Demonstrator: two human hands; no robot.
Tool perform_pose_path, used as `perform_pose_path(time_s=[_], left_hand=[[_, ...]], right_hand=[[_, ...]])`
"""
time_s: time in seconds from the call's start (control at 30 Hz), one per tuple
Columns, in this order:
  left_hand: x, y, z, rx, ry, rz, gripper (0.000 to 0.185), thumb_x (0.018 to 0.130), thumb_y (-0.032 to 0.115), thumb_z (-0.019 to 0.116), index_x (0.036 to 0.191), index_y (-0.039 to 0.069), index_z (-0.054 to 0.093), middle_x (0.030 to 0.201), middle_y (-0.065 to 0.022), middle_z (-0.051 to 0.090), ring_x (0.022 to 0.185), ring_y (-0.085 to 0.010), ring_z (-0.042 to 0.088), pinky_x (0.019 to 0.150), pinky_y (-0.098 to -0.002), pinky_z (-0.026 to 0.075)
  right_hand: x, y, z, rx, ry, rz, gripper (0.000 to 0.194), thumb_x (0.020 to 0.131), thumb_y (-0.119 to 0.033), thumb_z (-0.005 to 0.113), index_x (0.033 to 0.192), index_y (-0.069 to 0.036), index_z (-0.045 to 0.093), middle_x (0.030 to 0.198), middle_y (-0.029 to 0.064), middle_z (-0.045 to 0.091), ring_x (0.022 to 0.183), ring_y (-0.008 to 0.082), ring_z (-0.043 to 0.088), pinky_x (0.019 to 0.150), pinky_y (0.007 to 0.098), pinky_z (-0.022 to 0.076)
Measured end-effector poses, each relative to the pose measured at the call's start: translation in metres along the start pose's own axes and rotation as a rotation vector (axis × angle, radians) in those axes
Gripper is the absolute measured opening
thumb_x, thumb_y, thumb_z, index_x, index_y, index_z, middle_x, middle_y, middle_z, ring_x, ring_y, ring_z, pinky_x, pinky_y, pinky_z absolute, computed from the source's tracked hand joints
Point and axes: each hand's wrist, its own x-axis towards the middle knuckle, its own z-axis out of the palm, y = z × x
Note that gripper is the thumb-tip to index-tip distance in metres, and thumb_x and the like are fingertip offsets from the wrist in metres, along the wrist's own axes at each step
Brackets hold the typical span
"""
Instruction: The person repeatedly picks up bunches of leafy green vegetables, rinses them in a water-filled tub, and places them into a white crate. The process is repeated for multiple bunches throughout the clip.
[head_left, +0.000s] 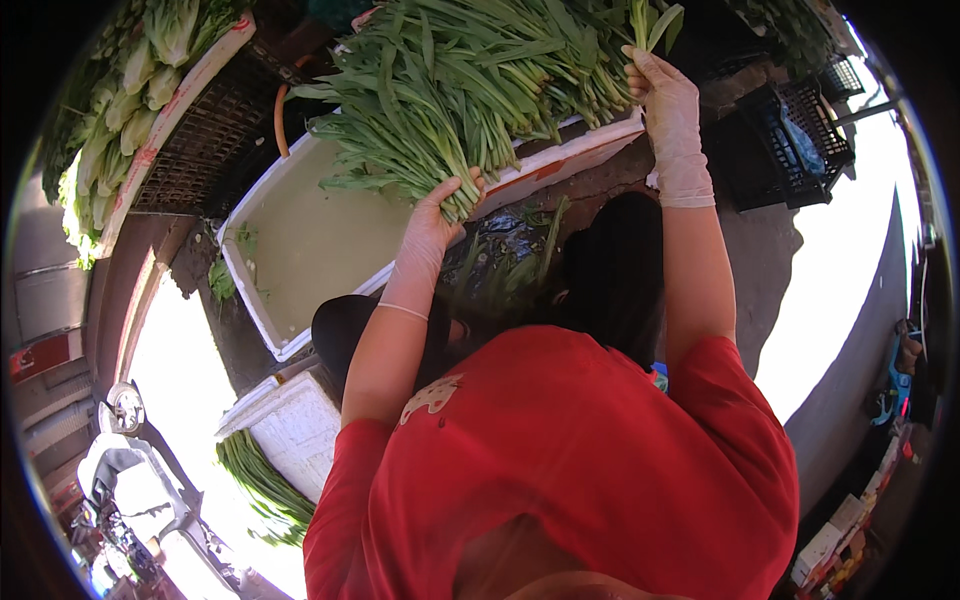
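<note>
My left hand (439, 210), in a thin translucent glove, grips a bunch of leafy green vegetables (401, 124) by its pale stems. The leaves fan out away from me over a white foam box of cloudy water (337, 217). Gloved as well, my right hand (664, 86) pinches a small piece of the same greens (645, 22), held up at the top right. Between the two hands lies a large heap of long-leaved greens (517, 67), stem ends towards me, across the box's far end and hiding part of its rim.
Loose leaves (517, 274) lie on the wet ground below the box. A white foam block (292, 427) and long green stalks (262, 487) are at lower left. Lettuce heads (139, 105) sit upper left over a black crate. Another black plastic crate (810, 142) stands right; a scooter (142, 487) is parked lower left.
</note>
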Motion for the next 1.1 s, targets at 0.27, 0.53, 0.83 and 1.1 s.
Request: perform_pose_path(time_s=[0.27, 0.53, 0.83, 1.1], left_hand=[[0.003, -0.005, 0.006, -0.058, 0.021, 0.008, 0.047, 0.084, 0.02, 0.062, 0.122, -0.002, 0.045, 0.116, -0.0186, 0.056, 0.105, -0.0312, 0.057, 0.09, -0.0443, 0.05], [-0.001, -0.015, 0.002, -0.049, -0.084, 0.224, 0.055, 0.08, 0.025, 0.069, 0.123, 0.0, 0.044, 0.115, -0.0157, 0.056, 0.106, -0.0292, 0.054, 0.095, -0.0414, 0.044], [-0.007, 0.005, 0.019, -0.122, -0.054, 0.141, 0.051, 0.08, 0.016, 0.065, 0.124, 0.001, 0.047, 0.109, -0.0145, 0.061, 0.097, -0.0286, 0.06, 0.086, -0.0422, 0.05], [-0.008, 0.005, 0.016, -0.146, -0.03, 0.159, 0.053, 0.078, 0.015, 0.067, 0.125, 0.003, 0.046, 0.115, -0.0154, 0.058, 0.101, -0.0309, 0.058, 0.089, -0.0453, 0.048]], right_hand=[[-0.096, 0.041, 0.091, -0.247, -0.389, 0.197, 0.037, 0.081, -0.017, 0.068, 0.108, 0.007, 0.059, 0.079, 0.0098, 0.065, 0.059, 0.0112, 0.056, 0.055, 0.0215, 0.0452], [-0.153, 0.104, 0.113, -0.967, -0.549, -0.237, 0.037, 0.078, -0.022, 0.065, 0.104, 0.004, 0.057, 0.092, 0.0238, 0.061, 0.087, 0.0363, 0.06, 0.074, 0.0381, 0.0478], [-0.044, 0.064, 0.066, -0.638, -0.201, -0.056, 0.027, 0.08, -0.023, 0.065, 0.095, -0.001, 0.065, 0.083, 0.0145, 0.066, 0.075, 0.0252, 0.063, 0.071, 0.0324, 0.0483], [0.102, 0.075, 0.047, -1.071, -0.045, 0.089, 0.042, 0.075, -0.033, 0.07, 0.111, -0.011, 0.064, 0.121, 0.0156, 0.053, 0.111, 0.0308, 0.053, 0.093, 0.0351, 0.0413]])
